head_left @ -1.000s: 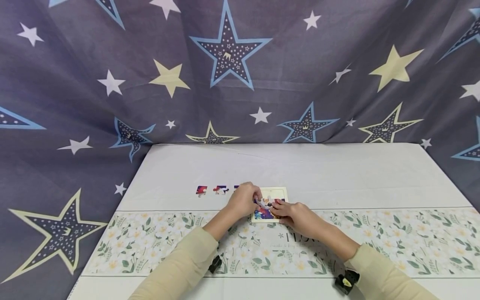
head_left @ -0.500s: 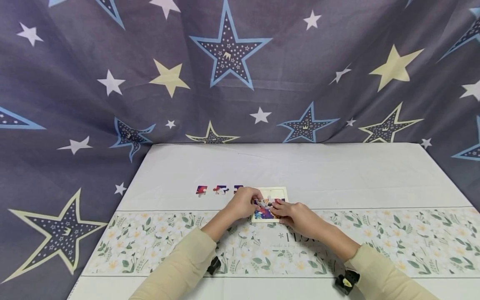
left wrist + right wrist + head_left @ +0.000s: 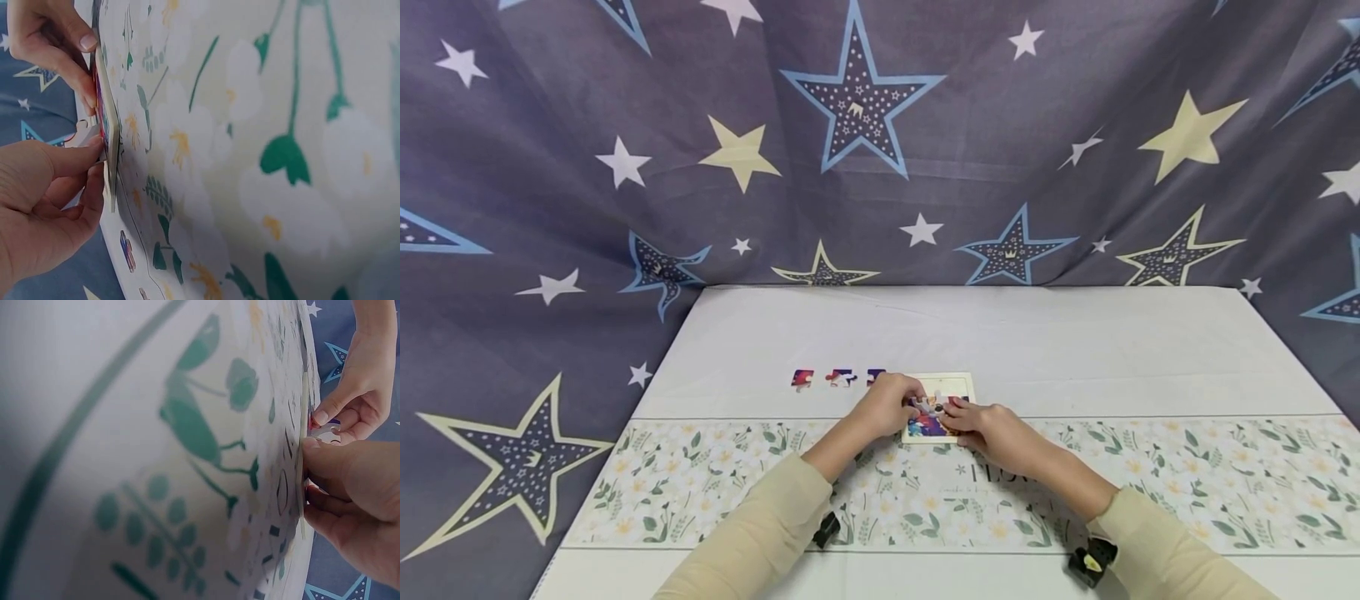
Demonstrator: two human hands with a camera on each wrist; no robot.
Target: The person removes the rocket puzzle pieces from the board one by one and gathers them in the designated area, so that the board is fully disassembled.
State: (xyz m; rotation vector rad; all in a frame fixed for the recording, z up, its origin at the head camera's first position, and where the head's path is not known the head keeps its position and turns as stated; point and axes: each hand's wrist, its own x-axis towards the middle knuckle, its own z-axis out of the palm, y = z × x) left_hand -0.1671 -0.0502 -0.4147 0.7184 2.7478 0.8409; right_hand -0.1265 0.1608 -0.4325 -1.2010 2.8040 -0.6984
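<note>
A small jigsaw puzzle in a cream tray (image 3: pixel 936 442) lies on the table, its lower part filled with purple and red pieces (image 3: pixel 927 427). At its left side my left hand (image 3: pixel 883 406) pinches a pale jigsaw piece (image 3: pixel 326 432) between thumb and fingers, low over the puzzle. In the right wrist view, part of a drawn eye shows on that piece. My right hand (image 3: pixel 1000 431) rests fairly straight fingers on the puzzle's right side, its thumb (image 3: pixel 87 41) against the tray's near edge. The fingers hide part of the picture.
Left of the tray lie loose jigsaw pieces in a row: a red one (image 3: pixel 802 379), a red and purple one (image 3: pixel 841 378), and a purple one (image 3: pixel 876 374) partly behind my left hand. A floral band (image 3: pixel 715 492) crosses the white table; a star-patterned curtain (image 3: pixel 955 150) hangs behind.
The left hand has shifted slightly and lowered the pale piece flatter onto the puzzle, uncovering more of the nearest loose piece. My right hand keeps its place.
</note>
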